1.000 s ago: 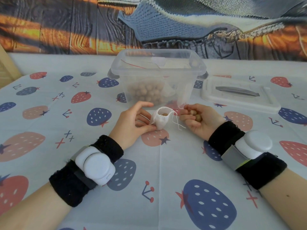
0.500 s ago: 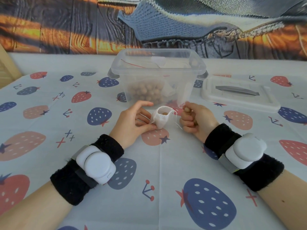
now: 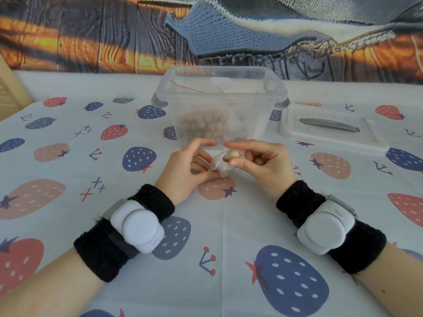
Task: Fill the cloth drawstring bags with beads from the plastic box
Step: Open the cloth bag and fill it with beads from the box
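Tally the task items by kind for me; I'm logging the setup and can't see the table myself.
Plastic box: 1
Box lid: 1
Cloth bag in the left hand: 1
Beads in the right hand: 2 visible, one at the bag mouth, one under curled fingers
Loose beads in the box: a heap, too many to count
Total: 5 countable items, plus the heap.

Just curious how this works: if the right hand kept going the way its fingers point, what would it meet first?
Probably the mouth of the cloth bag, which the left hand holds; the right hand pinches a bead there.
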